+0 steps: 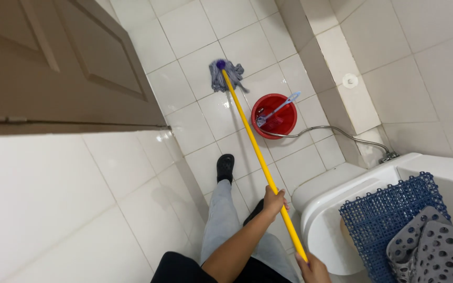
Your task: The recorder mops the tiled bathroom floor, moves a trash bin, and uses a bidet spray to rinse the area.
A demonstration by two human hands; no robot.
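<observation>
a person looks down at a white tiled bathroom floor (195,31). both hands clench a long yellow mop handle (255,147): the left hand (274,202) grips midway along it, the right hand (313,267) closes round its top end, a spread hold that seems to give leverage for pushing. the grey mop head (225,75) lies flat on the tiles, well ahead of a black shoe (225,166). a red bucket (274,116) with a blue brush in it stands just beside the handle. a brown door (64,63) stands open at left; a white toilet (336,209) carries a blue mat (389,220) at right.
</observation>
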